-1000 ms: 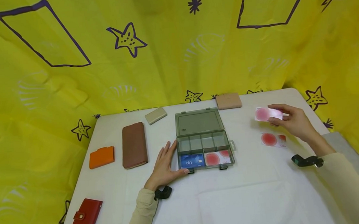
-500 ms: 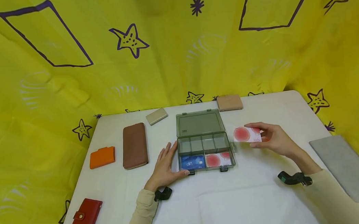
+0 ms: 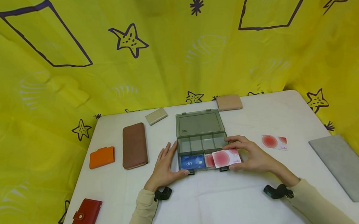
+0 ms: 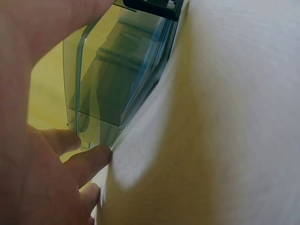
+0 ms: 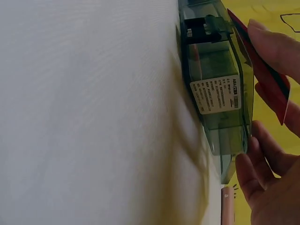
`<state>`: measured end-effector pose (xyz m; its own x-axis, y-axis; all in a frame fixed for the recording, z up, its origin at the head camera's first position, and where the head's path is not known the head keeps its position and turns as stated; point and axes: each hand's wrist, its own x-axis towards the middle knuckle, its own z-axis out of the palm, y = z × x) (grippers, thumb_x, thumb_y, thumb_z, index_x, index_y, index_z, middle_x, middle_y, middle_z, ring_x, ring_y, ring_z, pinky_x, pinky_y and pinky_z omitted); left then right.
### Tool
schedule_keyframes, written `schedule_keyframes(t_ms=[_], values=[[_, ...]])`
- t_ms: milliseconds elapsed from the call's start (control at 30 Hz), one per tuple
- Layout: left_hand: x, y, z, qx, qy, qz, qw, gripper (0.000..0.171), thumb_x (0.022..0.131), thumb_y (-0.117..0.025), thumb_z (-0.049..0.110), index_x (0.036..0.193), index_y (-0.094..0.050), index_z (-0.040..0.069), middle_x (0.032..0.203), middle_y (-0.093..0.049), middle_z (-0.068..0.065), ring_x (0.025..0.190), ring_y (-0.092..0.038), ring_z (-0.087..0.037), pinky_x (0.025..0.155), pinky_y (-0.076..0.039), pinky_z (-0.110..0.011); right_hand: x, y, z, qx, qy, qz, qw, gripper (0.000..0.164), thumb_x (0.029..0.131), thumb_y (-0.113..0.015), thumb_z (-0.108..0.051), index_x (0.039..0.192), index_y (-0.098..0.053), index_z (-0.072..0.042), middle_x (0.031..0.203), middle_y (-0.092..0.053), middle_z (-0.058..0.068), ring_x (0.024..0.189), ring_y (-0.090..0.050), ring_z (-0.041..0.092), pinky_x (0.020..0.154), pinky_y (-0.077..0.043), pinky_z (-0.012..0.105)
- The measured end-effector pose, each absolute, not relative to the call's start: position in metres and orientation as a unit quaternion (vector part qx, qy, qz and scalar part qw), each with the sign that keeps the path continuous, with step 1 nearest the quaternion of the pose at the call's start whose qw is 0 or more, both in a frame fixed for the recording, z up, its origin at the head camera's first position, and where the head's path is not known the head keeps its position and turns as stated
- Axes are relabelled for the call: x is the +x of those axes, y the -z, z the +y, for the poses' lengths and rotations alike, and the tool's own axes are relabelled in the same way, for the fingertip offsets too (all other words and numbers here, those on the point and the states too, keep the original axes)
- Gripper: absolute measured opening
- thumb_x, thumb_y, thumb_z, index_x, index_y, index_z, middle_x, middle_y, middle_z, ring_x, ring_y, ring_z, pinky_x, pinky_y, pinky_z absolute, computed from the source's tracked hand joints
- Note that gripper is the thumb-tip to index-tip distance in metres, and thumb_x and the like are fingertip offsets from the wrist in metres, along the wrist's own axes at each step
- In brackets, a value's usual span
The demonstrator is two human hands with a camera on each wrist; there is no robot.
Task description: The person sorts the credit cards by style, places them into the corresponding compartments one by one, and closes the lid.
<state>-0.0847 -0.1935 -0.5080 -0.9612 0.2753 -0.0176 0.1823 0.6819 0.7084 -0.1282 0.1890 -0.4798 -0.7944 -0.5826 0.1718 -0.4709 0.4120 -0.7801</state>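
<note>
A translucent green divided box (image 3: pixel 200 122) lies with its lid back on the white table. Its front left compartment holds a blue VIP card (image 3: pixel 192 162). In the front right one is a red-and-white card (image 3: pixel 209 161), partly hidden by a second red-and-white card (image 3: pixel 225 158) above it. My right hand (image 3: pixel 250 154) pinches that upper card between thumb and fingers, tilted over the box's rim in the right wrist view, other fingertips at the box's side. My left hand (image 3: pixel 164 167) rests against the box's left side, thumb at the front latch, fingers spread.
Another red-and-white card (image 3: pixel 274 142) lies to the right, before a grey slab (image 3: pixel 346 167). At left are a brown wallet (image 3: pixel 134 145), an orange card holder (image 3: pixel 102 157) and a red wallet (image 3: pixel 85 218). Behind stand a gold case (image 3: pixel 156 116) and a beige wallet (image 3: pixel 229 102).
My right hand has carried its card leftward and down from the table's right side to over the front right compartment. The left hand has stayed at the box.
</note>
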Motion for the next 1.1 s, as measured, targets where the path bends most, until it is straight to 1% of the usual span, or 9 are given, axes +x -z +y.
schedule_keyframes(t_ms=[67, 167, 300, 433, 533, 667, 800, 967, 1100], values=[[-0.085, 0.508, -0.194, 0.126, -0.376, 0.916, 0.060, 0.117, 0.080, -0.086, 0.055, 0.172, -0.021, 0.022, 0.177, -0.017, -0.020, 0.163, -0.011, -0.048, 0.130, -0.014, -0.068, -0.128, 0.479, 0.185, -0.321, 0.423, 0.846, 0.056, 0.057, 0.076, -0.098, -0.029, 0.128, -0.075, -0.029, 0.153, -0.055, 0.010, 0.141, -0.045, 0.028, 0.112, -0.047, 0.037], [-0.085, 0.509, -0.194, 0.128, -0.374, 0.917, 0.061, 0.118, 0.080, -0.086, 0.055, 0.172, -0.020, 0.023, 0.177, -0.017, -0.019, 0.164, -0.011, -0.046, 0.131, -0.013, -0.067, -0.129, 0.479, 0.181, -0.327, 0.405, 0.853, 0.046, 0.057, 0.075, -0.099, -0.029, 0.127, -0.075, -0.027, 0.153, -0.055, 0.012, 0.140, -0.043, 0.032, 0.107, -0.048, 0.057], [-0.086, 0.509, -0.194, 0.134, -0.372, 0.917, 0.058, 0.118, 0.081, -0.086, 0.054, 0.172, -0.019, 0.022, 0.177, -0.018, -0.019, 0.165, -0.011, -0.043, 0.132, -0.011, -0.065, -0.129, 0.476, 0.179, -0.327, 0.395, 0.858, 0.040, 0.057, 0.074, -0.099, -0.028, 0.125, -0.076, -0.024, 0.153, -0.055, 0.013, 0.140, -0.043, 0.035, 0.106, -0.047, 0.067], [-0.086, 0.508, -0.193, 0.136, -0.373, 0.916, 0.058, 0.118, 0.081, -0.086, 0.054, 0.172, -0.019, 0.022, 0.177, -0.019, -0.020, 0.165, -0.012, -0.042, 0.132, -0.011, -0.064, -0.130, 0.476, 0.179, -0.324, 0.393, 0.859, 0.047, 0.060, 0.073, -0.099, -0.029, 0.128, -0.075, -0.023, 0.154, -0.053, 0.012, 0.140, -0.042, 0.036, 0.107, -0.045, 0.068], [-0.085, 0.508, -0.193, 0.133, -0.376, 0.915, 0.061, 0.119, 0.080, -0.086, 0.055, 0.172, -0.019, 0.023, 0.177, -0.019, -0.020, 0.165, -0.012, -0.042, 0.133, -0.010, -0.064, -0.130, 0.476, 0.179, -0.325, 0.391, 0.859, 0.058, 0.063, 0.076, -0.098, -0.029, 0.133, -0.073, -0.021, 0.156, -0.051, 0.013, 0.142, -0.041, 0.038, 0.108, -0.044, 0.069], [-0.086, 0.507, -0.195, 0.137, -0.378, 0.914, 0.061, 0.119, 0.081, -0.086, 0.056, 0.172, -0.019, 0.022, 0.177, -0.019, -0.020, 0.165, -0.011, -0.042, 0.133, -0.010, -0.064, -0.130, 0.476, 0.178, -0.334, 0.391, 0.855, 0.068, 0.055, 0.083, -0.092, -0.024, 0.134, -0.072, -0.022, 0.158, -0.049, 0.015, 0.143, -0.041, 0.039, 0.110, -0.042, 0.070], [-0.088, 0.506, -0.197, 0.140, -0.380, 0.913, 0.052, 0.118, 0.080, -0.085, 0.058, 0.172, -0.020, 0.021, 0.176, -0.020, -0.021, 0.164, -0.012, -0.044, 0.132, -0.012, -0.066, -0.131, 0.477, 0.177, -0.343, 0.391, 0.851, 0.070, 0.047, 0.088, -0.088, -0.021, 0.132, -0.072, -0.025, 0.159, -0.048, 0.014, 0.144, -0.042, 0.039, 0.110, -0.042, 0.068], [-0.087, 0.505, -0.195, 0.133, -0.382, 0.912, 0.063, 0.118, 0.080, -0.085, 0.059, 0.172, -0.020, 0.022, 0.177, -0.018, -0.019, 0.165, -0.011, -0.044, 0.131, -0.011, -0.067, -0.129, 0.479, 0.180, -0.336, 0.393, 0.853, 0.074, 0.044, 0.091, -0.085, -0.021, 0.133, -0.071, -0.027, 0.160, -0.048, 0.010, 0.145, -0.044, 0.038, 0.110, -0.044, 0.067], [-0.084, 0.506, -0.194, 0.123, -0.380, 0.914, 0.069, 0.117, 0.081, -0.085, 0.058, 0.172, -0.020, 0.024, 0.178, -0.016, -0.018, 0.164, -0.009, -0.046, 0.131, -0.013, -0.068, -0.128, 0.478, 0.180, -0.331, 0.396, 0.853, 0.079, 0.042, 0.093, -0.084, -0.025, 0.133, -0.071, -0.026, 0.159, -0.049, 0.011, 0.145, -0.045, 0.038, 0.110, -0.045, 0.067]])
